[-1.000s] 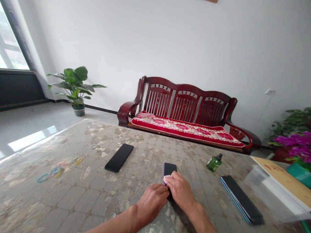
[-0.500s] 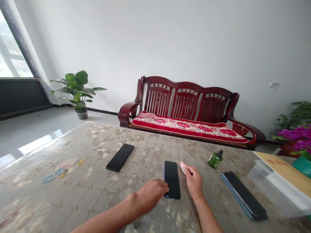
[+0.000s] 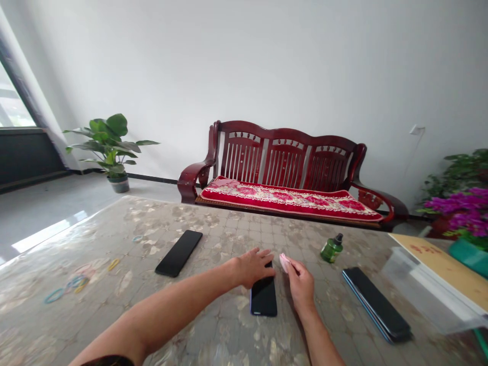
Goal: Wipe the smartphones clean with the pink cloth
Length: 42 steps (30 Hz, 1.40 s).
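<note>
From my end I see the left hand (image 3: pixel 256 268) now lying across the far end of the black smartphone (image 3: pixel 264 299), fingers loosely spread and gripping nothing; half a second ago it was at the near left edge. I can't tell whether it presses down. The right hand (image 3: pixel 303 287) stays just right of the phone, fingertips pinched on a folded pink-and-white cloth (image 3: pixel 284 262) that was over the phone a second ago. The phone lies flat on the patterned worktop (image 3: pixel 213 333), between another smartphone (image 3: pixel 179 253) and a green bottle (image 3: pixel 331 251).
</note>
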Each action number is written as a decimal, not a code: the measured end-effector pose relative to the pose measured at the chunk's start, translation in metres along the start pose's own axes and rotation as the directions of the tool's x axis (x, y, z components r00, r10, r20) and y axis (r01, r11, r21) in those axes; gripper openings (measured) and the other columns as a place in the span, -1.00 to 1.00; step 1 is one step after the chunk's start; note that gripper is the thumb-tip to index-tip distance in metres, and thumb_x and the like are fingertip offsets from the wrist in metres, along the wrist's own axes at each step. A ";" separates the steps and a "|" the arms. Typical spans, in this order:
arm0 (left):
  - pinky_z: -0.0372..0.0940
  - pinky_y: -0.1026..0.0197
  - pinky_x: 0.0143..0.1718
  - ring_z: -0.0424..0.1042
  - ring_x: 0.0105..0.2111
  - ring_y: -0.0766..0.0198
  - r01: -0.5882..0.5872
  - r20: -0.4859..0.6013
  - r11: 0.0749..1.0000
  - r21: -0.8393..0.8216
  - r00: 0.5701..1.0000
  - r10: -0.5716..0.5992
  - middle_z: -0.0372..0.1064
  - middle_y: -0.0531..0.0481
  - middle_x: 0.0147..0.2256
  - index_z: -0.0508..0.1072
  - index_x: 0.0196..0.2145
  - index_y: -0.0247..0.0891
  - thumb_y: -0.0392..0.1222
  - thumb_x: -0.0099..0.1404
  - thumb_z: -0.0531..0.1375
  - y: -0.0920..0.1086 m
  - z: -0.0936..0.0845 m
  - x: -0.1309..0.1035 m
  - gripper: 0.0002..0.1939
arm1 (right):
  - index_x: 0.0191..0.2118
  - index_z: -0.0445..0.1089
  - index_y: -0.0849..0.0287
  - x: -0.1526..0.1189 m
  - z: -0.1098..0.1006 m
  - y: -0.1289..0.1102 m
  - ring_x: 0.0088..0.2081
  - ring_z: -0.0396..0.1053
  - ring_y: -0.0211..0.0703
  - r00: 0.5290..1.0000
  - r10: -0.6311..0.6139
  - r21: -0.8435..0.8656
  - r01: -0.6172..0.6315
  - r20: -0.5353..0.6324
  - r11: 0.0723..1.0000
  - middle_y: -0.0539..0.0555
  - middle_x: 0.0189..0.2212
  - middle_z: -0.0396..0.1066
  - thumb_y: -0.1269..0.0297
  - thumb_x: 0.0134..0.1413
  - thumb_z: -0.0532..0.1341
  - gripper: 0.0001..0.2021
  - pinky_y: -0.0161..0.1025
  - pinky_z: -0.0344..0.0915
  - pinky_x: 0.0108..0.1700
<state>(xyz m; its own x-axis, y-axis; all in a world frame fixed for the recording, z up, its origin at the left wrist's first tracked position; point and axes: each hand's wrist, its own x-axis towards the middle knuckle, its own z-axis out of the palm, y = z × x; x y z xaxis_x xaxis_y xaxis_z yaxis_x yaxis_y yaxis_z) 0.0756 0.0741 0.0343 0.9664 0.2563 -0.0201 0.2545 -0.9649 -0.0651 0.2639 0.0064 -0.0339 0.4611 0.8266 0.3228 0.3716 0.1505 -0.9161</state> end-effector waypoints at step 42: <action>0.31 0.18 0.06 0.38 -0.02 0.14 0.331 -0.121 0.868 -0.370 0.909 -0.398 0.39 -0.05 0.03 0.42 -0.05 -0.21 -0.24 0.38 0.17 0.093 0.049 -0.061 -0.81 | -0.17 0.56 0.04 -0.014 0.016 -0.027 -0.21 0.39 -0.10 0.894 -0.293 -0.580 0.444 0.339 0.683 0.08 -0.32 0.47 0.23 0.33 0.03 -0.68 -0.23 0.27 -0.12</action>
<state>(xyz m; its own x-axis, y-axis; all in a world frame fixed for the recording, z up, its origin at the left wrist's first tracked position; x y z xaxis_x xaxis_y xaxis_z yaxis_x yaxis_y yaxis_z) 0.0385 -0.0289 -0.0196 0.7816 0.6105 0.1280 0.5544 -0.7740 0.3059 0.2349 -0.0005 -0.0177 0.0298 0.8787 0.4765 0.9261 0.1551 -0.3440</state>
